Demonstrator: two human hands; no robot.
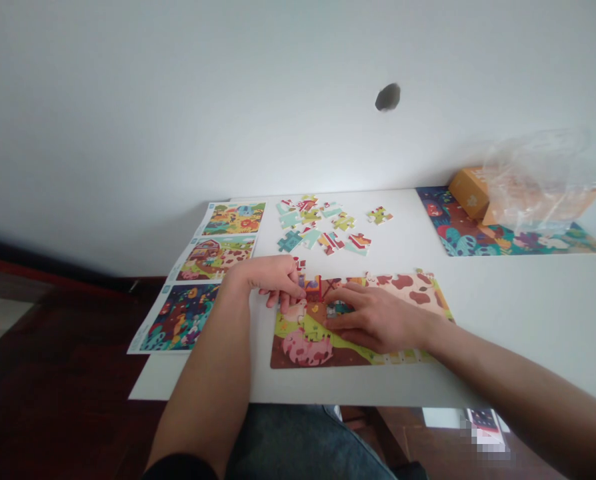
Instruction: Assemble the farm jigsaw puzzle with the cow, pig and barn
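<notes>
A partly assembled farm jigsaw puzzle [305,347] lies in front of me, with a pink pig, a spotted cow and a fence on it. My left hand [274,280] is at its upper left edge, fingers curled and thumb and forefinger pinched on a puzzle piece [302,295] that they partly cover. Palm down, my right hand [371,317] rests across the middle of the puzzle with its fingers spread, hiding part of the picture. Just behind my left fingers sits a small red and white piece [301,264].
Several loose puzzle pieces [332,241] lie scattered toward the wall. A reference sheet [178,273] with three pictures is at the left. At the back right, an orange box [471,193] and clear plastic bag [533,180] sit on a dark, colourful puzzle [458,243]. The white table [508,320] meets the wall.
</notes>
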